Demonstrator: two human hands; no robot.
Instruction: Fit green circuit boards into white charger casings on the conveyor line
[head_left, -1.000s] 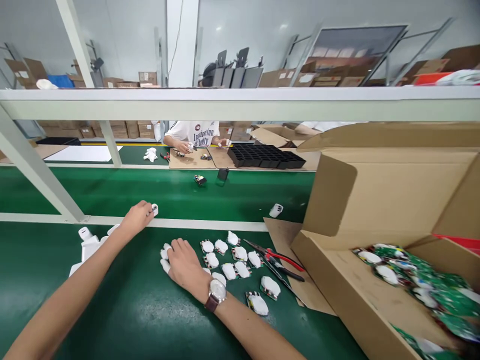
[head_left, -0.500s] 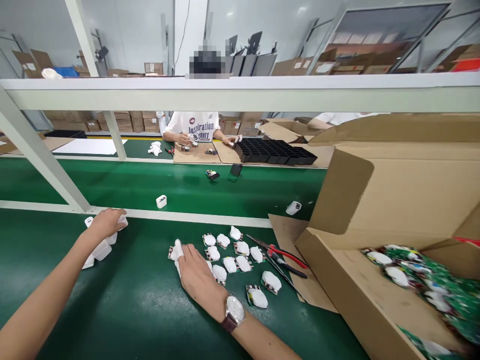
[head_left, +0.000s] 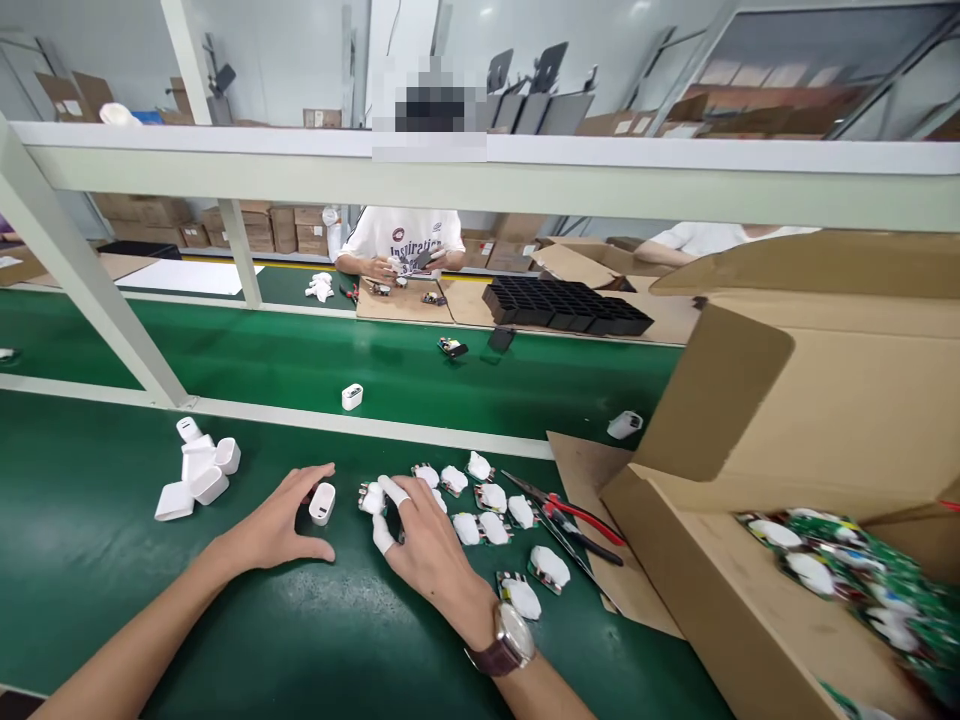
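Note:
My left hand (head_left: 274, 525) is open, its thumb and index finger spread to either side of a white charger housing (head_left: 322, 504). The port end of that housing faces up, and gaps show between it and both fingertips. White finger cots cover two fingers of my right hand (head_left: 431, 545), which are closed on a small circuit board (head_left: 371, 498) topped with a white pad. Beside and partly behind this hand lie several similar padded boards (head_left: 493, 528). Left of my left hand sits a cluster of white housings (head_left: 210, 485).
Red-and-black handled pliers (head_left: 577, 520) lie on the right near a cardboard flap. An open carton (head_left: 675, 560) of green boards stands beyond. A white rail (head_left: 420, 434) borders the green belt, which bears a single housing (head_left: 352, 397). Across it, a person handles parts by a black tray (head_left: 562, 305).
My left hand has moved right, from the housing cluster to near my right hand, where a housing now stands between its fingers. My right hand stays at the padded board. The view has shifted slightly.

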